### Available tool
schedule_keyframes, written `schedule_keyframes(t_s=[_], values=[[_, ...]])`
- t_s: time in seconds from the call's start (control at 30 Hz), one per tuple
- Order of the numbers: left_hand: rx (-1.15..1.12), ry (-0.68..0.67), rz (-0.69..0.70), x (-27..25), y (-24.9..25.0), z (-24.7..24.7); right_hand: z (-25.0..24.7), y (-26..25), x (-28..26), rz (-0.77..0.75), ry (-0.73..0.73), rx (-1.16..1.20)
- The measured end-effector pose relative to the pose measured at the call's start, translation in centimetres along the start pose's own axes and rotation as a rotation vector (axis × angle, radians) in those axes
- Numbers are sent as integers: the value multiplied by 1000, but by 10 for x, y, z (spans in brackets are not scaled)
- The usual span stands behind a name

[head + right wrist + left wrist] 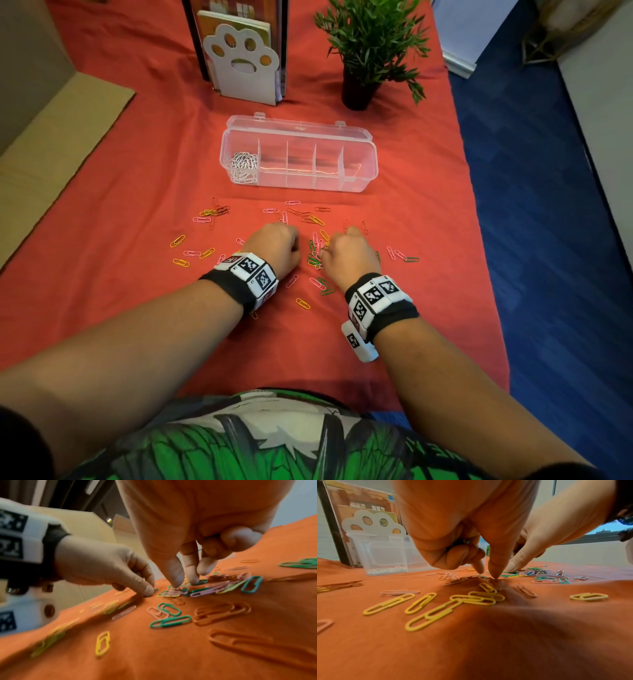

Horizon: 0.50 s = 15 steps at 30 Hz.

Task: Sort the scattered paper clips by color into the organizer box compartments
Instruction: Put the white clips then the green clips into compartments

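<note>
The clear organizer box (356,178) lies open on the red cloth, with white clips (244,166) in its leftmost compartment. Yellow, pink, green and orange paper clips (317,255) are scattered in front of it. My left hand (488,573) points thumb and forefinger down at the cloth beside a dark clip (493,584). Its other fingers are curled, with a glint of green clips (465,542) inside them. My right hand (184,582) pinches into a pile of pink and green clips (205,591), its outer fingers curled. The hands are close together (274,245) (346,250).
Behind the box stand a paw-shaped white bookend (241,58) with books and a potted plant (370,44). A cardboard box (51,137) lies at the left. The cloth's right edge (479,212) drops to blue floor. Several yellow clips (436,609) lie under my left wrist.
</note>
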<state>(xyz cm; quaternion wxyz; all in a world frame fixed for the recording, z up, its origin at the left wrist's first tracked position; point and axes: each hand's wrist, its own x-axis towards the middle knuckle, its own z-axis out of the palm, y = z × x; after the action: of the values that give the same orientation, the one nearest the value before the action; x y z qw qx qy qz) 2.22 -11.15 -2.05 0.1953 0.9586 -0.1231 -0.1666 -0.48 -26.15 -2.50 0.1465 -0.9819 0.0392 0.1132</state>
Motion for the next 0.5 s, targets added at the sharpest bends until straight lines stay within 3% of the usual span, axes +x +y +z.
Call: schedule_keyframes(t_s=[0.1, 0.27, 0.37, 0.5], values=[[5, 8, -45, -3, -5, 1, 0, -6, 0, -68, 20, -55], [-29, -35, -84, -5, -16, -1, -5, -6, 6, -60, -78, -18], [-13, -50, -69, -6, -15, -1, -8, 2, 13, 88, -118, 268], [-52, -66, -66, -7, -10, -2, -10, 11, 17, 323, -131, 888]])
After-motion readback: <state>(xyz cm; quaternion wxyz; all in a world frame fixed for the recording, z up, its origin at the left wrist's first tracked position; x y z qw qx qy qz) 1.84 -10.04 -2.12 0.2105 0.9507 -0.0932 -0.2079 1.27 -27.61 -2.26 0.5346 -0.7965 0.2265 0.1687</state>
